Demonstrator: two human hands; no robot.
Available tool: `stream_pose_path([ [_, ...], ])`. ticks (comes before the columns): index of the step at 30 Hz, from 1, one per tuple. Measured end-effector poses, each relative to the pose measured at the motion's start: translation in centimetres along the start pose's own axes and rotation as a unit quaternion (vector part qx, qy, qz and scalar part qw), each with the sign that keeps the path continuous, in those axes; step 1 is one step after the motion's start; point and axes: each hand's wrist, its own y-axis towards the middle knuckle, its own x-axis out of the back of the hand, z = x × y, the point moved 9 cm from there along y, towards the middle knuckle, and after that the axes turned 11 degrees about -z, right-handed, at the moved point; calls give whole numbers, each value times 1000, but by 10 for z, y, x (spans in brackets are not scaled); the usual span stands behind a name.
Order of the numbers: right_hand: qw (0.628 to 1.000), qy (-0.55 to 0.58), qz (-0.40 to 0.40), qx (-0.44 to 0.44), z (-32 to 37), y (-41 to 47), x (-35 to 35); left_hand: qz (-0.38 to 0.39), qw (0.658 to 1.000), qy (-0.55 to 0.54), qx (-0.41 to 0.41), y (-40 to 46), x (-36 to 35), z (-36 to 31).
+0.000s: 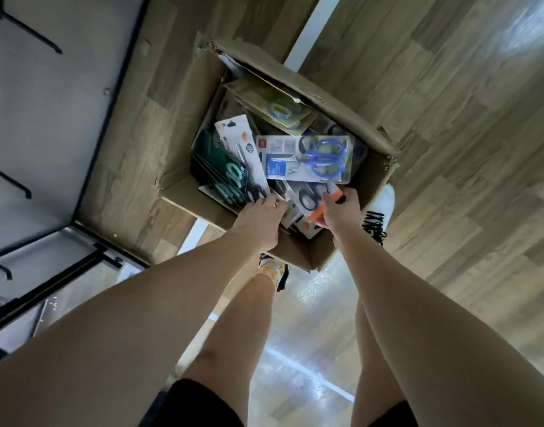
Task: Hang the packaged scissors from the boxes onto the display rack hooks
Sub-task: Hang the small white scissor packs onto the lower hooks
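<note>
An open cardboard box [184, 195] stands on the floor, full of packaged scissors. On top lies a pack with blue-handled scissors [323, 158]. A long white pack [243, 152] and green-handled packs [230, 180] lean at the box's left. My left hand [261, 217] reaches into the near side, fingers curled on the lower end of the long white pack. My right hand [341, 208] grips an orange-and-black pack [318, 214] at the near right. The display rack [49, 118] with black hooks [33, 38] is at the left.
The floor [449, 149] is wood-look plank. My legs and feet stand just behind the box, a white shoe [381, 208] touching its right side. The rack's black frame [79, 266] runs along the lower left.
</note>
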Motion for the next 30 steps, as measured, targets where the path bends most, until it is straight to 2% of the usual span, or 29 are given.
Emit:
stream_pose_path([
  [2, 1000, -2, 15, -18, 2, -8, 17, 72, 997, -14, -6, -11, -11, -6],
  [4, 999, -23, 42, -13, 9, -21, 28, 111, 993, -26, -2, -20, -14, -11],
  [8, 989, -102, 109, -16, 8, -43, 35, 85, 991, -78, 70, -24, -4, -10],
  [11, 976, -142, 151, -63, -1, -55, 37, 87, 989, -74, 91, -26, 4, -11],
  [13, 971, -130, 174, -99, -3, -66, 36, 83, 989, -69, 102, -26, 13, -9],
  [17, 967, -162, 149, -127, 2, -79, 50, 42, 986, -91, 133, -26, 36, -1],
  [21, 962, -240, 112, -64, 28, -93, 61, 24, 980, -101, 170, -30, 53, 14],
  [24, 974, -201, 102, -9, 49, -96, 54, 3, 973, -122, 196, -30, 63, 26],
  [27, 979, -174, 101, 1, 56, -87, 32, -5, 976, -110, 187, -24, 62, 36],
  [30, 967, -223, 115, 43, 62, -68, 3, -5, 980, -90, 177, -10, 56, 48],
])
